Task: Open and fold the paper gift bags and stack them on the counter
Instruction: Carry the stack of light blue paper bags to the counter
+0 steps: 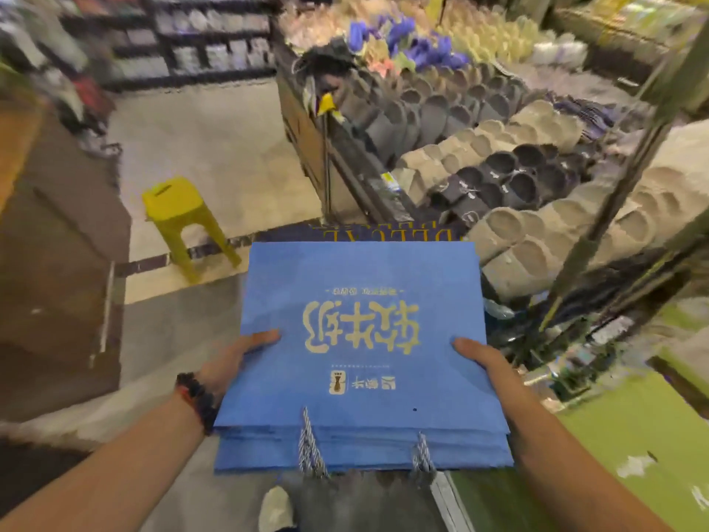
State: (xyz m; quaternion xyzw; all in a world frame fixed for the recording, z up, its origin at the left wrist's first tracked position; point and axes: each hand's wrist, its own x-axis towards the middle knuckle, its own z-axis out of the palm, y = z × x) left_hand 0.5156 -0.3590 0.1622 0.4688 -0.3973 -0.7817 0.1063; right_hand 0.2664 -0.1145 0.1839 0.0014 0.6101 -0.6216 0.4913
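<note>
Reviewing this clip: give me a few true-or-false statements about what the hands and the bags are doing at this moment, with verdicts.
1. Both hands hold the stack of blue paper bags, the left hand at one side edge and the right hand at the other. True.
2. The bags stand opened and upright. False: they lie flat, folded, one on another.
3. The rope handles point toward the person. True.
4. The print on the top bag reads right way up for the person. False: it appears upside down.
5. A red stool stands on the floor. False: the stool is yellow.
</note>
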